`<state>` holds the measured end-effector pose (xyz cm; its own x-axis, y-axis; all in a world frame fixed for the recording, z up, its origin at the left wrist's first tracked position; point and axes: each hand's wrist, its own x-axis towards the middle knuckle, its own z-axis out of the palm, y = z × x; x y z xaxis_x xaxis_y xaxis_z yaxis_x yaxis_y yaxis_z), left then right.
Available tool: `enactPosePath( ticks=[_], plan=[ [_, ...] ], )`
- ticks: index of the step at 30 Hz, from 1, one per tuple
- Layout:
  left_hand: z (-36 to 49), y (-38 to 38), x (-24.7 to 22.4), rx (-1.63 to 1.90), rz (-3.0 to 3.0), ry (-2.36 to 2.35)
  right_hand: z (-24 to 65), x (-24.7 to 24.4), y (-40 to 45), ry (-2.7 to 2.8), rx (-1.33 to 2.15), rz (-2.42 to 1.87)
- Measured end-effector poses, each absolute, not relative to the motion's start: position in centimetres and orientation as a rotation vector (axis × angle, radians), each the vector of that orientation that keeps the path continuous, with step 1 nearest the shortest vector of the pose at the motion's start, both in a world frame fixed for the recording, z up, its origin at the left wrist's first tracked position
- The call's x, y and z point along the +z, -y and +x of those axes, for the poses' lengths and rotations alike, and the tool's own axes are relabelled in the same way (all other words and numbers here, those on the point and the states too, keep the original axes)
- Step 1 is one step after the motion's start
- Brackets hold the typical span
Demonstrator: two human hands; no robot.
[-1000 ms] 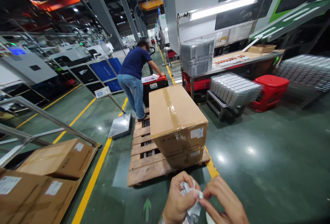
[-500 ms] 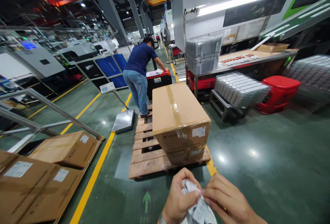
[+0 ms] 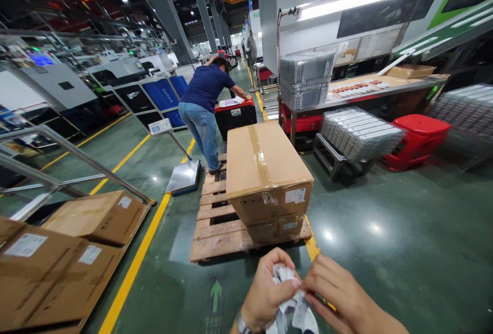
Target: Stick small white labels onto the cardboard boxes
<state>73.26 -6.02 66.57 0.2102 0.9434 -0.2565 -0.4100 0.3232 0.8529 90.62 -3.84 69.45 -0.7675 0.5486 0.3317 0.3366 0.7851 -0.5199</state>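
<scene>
The left hand (image 3: 265, 293) and right hand (image 3: 339, 293) were close together at the bottom of the view, around 6 o'clock, both closed on a crumpled white wrapper (image 3: 289, 300). Its material could not be told for certain. The left fingers curled around the bunched top while the right fingertips pinched in from the other side, so the grip was together and clamped, with the wrapper's lower end hanging free. A watch (image 3: 242, 323) sat on the left wrist. At 12 o'clock, a taped carton (image 3: 267, 170) stood on a second carton atop a wooden pallet (image 3: 213, 231), apparently raised there to keep the load off the floor and ready for moving. At 11 o'clock, a floor scale (image 3: 184, 176) stood just beside the pallet, seemingly placed so that cartons need not travel far to be weighed. Beyond it, a co-worker (image 3: 206, 103) leaned on a red-topped case (image 3: 234, 117) holding papers. More cartons (image 3: 46, 272) lay at 8 o'clock behind a steel rail (image 3: 73, 162). At 1 o'clock, stacked trays (image 3: 307, 80) stood on a steel table (image 3: 385, 90), and a red stool (image 3: 418, 141) stood at 2 o'clock.
</scene>
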Motion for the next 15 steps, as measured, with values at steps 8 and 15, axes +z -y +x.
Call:
enactPosePath(
  ticks=[8,15],
  plan=[
    [74.0,5.8,66.4,1.070,0.632,-0.952,90.6,68.9,3.6,2.445,0.407,-0.670],
    [74.4,4.7,65.4,1.124,0.438,-0.895,90.8,65.8,3.5,2.150,0.437,-0.734]
  ],
)
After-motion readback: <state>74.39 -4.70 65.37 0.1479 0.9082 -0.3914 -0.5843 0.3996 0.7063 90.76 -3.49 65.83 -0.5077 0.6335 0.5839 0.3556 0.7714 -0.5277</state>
